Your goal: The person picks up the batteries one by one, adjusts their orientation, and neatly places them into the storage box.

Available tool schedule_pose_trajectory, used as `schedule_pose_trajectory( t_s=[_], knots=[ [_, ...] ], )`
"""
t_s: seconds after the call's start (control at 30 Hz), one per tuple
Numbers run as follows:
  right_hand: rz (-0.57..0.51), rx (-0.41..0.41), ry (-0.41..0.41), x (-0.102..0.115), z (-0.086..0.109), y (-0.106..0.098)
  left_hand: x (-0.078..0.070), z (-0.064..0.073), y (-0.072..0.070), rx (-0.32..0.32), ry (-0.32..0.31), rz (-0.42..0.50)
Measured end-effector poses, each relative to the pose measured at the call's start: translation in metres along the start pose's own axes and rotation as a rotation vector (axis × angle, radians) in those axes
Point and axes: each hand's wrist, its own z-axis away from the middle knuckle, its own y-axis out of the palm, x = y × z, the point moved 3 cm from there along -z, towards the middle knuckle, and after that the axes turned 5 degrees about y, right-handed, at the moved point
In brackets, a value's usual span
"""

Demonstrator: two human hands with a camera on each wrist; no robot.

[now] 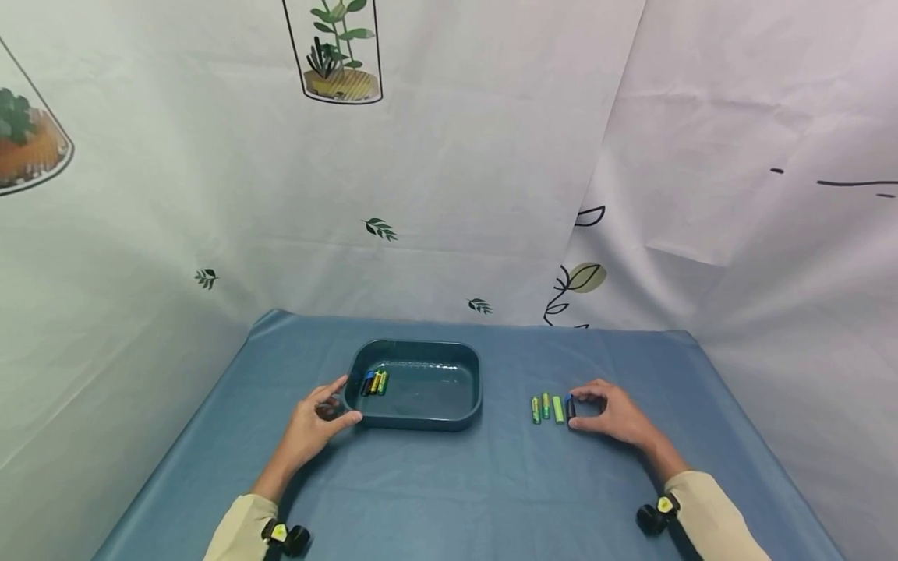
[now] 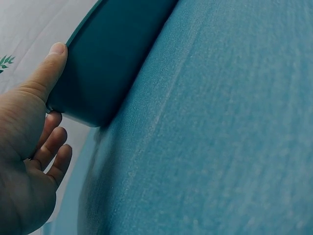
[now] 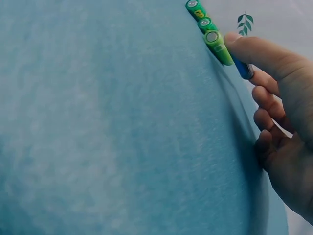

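Note:
A dark teal rectangular tray [image 1: 435, 391] sits on the table, and my left hand [image 1: 310, 427] grips its left end. In the left wrist view the thumb [image 2: 53, 66] presses the tray's outer wall near the rim, with the lower fingers loosely curled beneath. Small batteries [image 1: 377, 382], one dark and blue, the others green and yellow, lie side by side at the tray's left. My right hand [image 1: 616, 414] pinches a dark battery with a blue end [image 1: 570, 410] between thumb and fingers, at the right end of a row of three green batteries [image 1: 546, 406].
A blue cloth [image 1: 449, 491] covers the table. White fabric [image 1: 449, 171] printed with leaves and plants hangs behind it and along both sides. Each wrist wears a small black camera on a strap, over cream sleeves [image 1: 712, 510].

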Motion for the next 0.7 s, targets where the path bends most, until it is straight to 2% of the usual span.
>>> schedule_pose_trajectory(
  t_s=[0.33, 0.7],
  knots=[
    [0.021, -0.025, -0.01, 0.011, -0.005, -0.011, 0.001, 0.001, 0.001, 0.0, 0.009, -0.013],
    [0.052, -0.037, -0.039, 0.032, -0.021, -0.022, 0.002, -0.001, 0.0, 0.0, 0.01, 0.003]
  ],
)
